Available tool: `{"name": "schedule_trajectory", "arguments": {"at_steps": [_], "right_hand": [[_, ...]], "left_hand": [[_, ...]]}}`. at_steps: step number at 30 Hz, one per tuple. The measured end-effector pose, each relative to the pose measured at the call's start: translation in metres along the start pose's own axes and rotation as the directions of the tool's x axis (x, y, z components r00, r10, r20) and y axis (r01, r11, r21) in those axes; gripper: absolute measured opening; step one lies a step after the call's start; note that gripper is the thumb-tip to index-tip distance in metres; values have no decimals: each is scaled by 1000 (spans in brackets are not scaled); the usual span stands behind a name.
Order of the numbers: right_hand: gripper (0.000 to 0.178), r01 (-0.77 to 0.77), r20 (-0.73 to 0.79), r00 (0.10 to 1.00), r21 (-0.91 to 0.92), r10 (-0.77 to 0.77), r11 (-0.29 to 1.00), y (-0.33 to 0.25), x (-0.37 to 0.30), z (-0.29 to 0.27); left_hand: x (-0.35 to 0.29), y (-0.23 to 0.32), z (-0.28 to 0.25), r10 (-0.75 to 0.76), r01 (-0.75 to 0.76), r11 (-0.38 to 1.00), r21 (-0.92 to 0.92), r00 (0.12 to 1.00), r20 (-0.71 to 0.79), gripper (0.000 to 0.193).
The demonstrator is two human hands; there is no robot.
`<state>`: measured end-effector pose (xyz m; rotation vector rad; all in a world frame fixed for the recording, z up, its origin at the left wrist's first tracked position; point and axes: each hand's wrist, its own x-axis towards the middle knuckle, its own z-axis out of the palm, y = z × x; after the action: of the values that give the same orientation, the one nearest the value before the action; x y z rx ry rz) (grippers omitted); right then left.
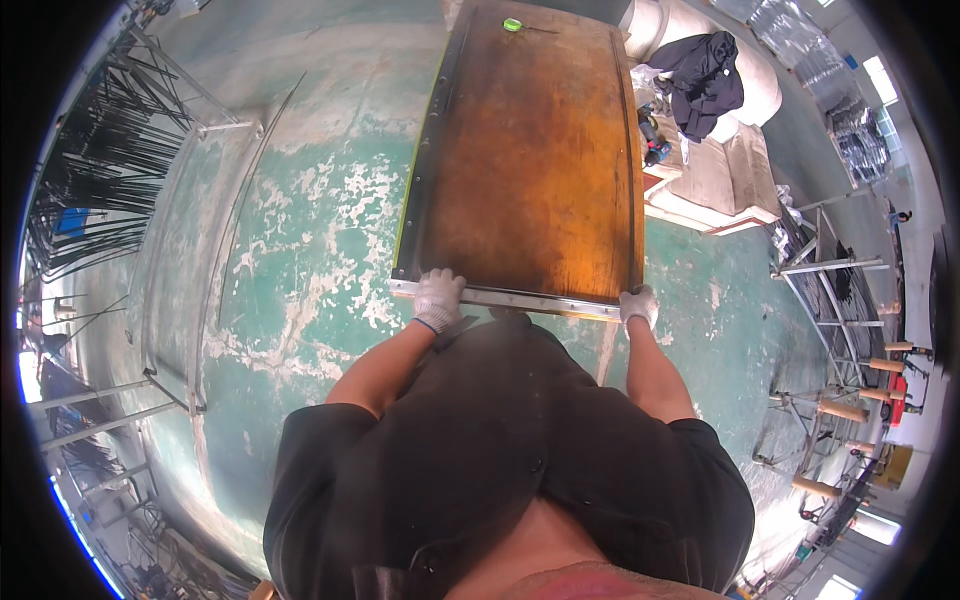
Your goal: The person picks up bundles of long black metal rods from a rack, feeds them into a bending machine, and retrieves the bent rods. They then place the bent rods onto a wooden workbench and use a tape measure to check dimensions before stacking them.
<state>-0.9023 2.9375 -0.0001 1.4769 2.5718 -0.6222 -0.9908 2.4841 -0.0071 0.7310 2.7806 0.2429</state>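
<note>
A long worktable with a worn orange-brown wooden top [535,170] stretches away in front of me. Along its near end runs a silver metal strip [540,301]. My left hand [438,298], in a white knitted glove, is curled over this strip close to the near left corner. At the near right corner my right hand [638,306], gloved the same way, has its fingers closed around the edge. The undersides of both grips are hidden. Far up the tabletop lies a bright green tape measure [512,25].
Right of the table stands a beige padded seat [708,180] bearing a dark jacket [698,80] and a power drill [655,143]. Racks of dark rods [110,160] line the left. Metal frames [835,270] stand at the right on the worn green floor [300,260].
</note>
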Motion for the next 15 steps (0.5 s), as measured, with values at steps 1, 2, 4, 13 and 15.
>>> {"name": "schedule_trajectory", "arguments": {"at_steps": [1,2,4,13,15], "right_hand": [[43,4,-5,1000,7,-4,1000,3,0,-2],[43,13,-4,1000,5,-13,1000,5,0,-4],[43,36,3,999,0,-36,999,4,-2,-4],[44,31,7,1000,-20,-31,999,5,2,-2],[44,30,16,999,-31,-29,999,7,6,1]], "left_hand": [[0,4,-3,-8,8,1000,1,1000,-5,32],[0,7,-7,-17,17,1000,2,1000,-9,33],[0,12,-14,-34,34,999,16,999,24,34],[4,8,-20,-26,24,999,39,998,58,29],[4,6,-13,-22,21,999,36,999,31,29]]}}
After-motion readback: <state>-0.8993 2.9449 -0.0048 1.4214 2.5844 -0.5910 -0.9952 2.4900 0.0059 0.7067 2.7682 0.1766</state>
